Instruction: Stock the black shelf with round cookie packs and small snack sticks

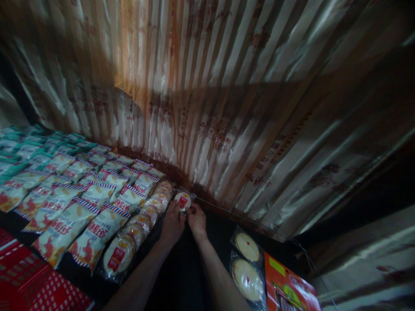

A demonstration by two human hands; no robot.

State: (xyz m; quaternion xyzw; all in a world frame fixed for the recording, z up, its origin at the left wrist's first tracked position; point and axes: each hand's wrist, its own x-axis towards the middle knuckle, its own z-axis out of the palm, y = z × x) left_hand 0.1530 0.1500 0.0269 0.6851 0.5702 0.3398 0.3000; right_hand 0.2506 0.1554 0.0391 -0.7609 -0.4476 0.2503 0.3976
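Observation:
A small round cake in a clear wrapper with a red label lies at the back edge of the black surface, at the end of a row of similar wrapped cakes. My left hand has its fingers on the left side of this wrapped round cake. On its right side, my right hand pinches the wrapper edge. The row of cakes runs toward me, left of my left forearm. The cakes there lean overlapped, and the nearest one shows its red label.
White-and-orange snack bags stand in rows to the left, with green bags beyond. A red basket is at lower left. Right of me lie two large wrapped round cakes and an orange packet. A pleated curtain hangs behind.

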